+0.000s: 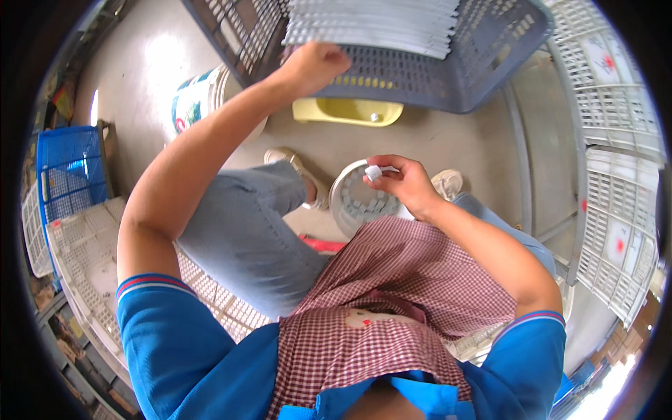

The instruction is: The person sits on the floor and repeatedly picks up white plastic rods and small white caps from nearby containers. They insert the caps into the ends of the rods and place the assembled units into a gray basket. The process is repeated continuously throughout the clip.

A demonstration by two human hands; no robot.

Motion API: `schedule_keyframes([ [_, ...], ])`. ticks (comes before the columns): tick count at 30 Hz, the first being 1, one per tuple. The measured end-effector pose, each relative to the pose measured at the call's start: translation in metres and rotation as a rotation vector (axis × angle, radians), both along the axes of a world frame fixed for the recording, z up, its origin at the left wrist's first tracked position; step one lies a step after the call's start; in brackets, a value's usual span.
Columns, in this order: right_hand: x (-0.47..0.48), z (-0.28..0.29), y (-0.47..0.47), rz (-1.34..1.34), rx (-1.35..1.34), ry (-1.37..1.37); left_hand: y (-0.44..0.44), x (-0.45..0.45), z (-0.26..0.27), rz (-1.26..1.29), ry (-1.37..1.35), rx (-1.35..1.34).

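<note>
Between the fingertips of my right hand [404, 184] is a small white block-like piece [373, 172]. Beneath that hand, a round white bucket [340, 210] stands between my feet, with several small pale pieces [367, 202] inside. My left hand [316, 65] is over the near side of a dark grey plastic crate [425, 79], its fingers curled. Whether it holds anything is hidden by blur and its angle. Just beyond it, a stack of long, ridged silver-white strips [373, 23] lies in the crate.
Below the crate is a yellow plastic tray [362, 119] with a small piece in it. A printed white bucket [202, 100] stands left. White slatted crates [619, 210] are stacked right beside a metal frame [520, 152]. A blue basket [73, 173] and a white crate [94, 262] are at left.
</note>
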State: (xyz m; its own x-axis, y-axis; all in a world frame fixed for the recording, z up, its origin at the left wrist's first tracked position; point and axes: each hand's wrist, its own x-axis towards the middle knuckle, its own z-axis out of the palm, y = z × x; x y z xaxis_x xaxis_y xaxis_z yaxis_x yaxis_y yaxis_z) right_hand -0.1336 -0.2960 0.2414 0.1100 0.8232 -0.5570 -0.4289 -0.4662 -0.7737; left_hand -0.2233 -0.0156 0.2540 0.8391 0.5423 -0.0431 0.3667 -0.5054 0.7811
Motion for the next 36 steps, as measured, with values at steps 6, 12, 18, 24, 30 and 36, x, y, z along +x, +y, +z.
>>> schedule_keyframes([
  [6, 0.046, 0.115, -0.025, -0.142, 0.116, -0.163, 0.019, 0.021, -0.053, -0.143, 0.138, 0.198],
  [12, 0.081, 0.159, -0.05, -0.277, 0.235, -0.282, 0.031, 0.125, -0.144, -0.315, 0.338, 0.337],
  [18, 0.098, 0.184, -0.056, -0.364, 0.211, -0.32, 0.023, 0.237, -0.244, -0.086, 0.292, 0.457],
  [24, 0.109, 0.181, -0.054, -0.445, 0.106, -0.306, 0.018, 0.268, -0.247, -0.051, 0.285, 0.607],
  [30, 0.118, 0.168, -0.04, -0.548, 0.06, -0.464, -0.007, 0.226, -0.163, -0.463, -0.019, 0.23],
  [36, 0.118, 0.148, -0.052, -0.589, 0.324, -0.801, -0.068, 0.116, 0.05, -0.528, -0.028, -0.002],
])
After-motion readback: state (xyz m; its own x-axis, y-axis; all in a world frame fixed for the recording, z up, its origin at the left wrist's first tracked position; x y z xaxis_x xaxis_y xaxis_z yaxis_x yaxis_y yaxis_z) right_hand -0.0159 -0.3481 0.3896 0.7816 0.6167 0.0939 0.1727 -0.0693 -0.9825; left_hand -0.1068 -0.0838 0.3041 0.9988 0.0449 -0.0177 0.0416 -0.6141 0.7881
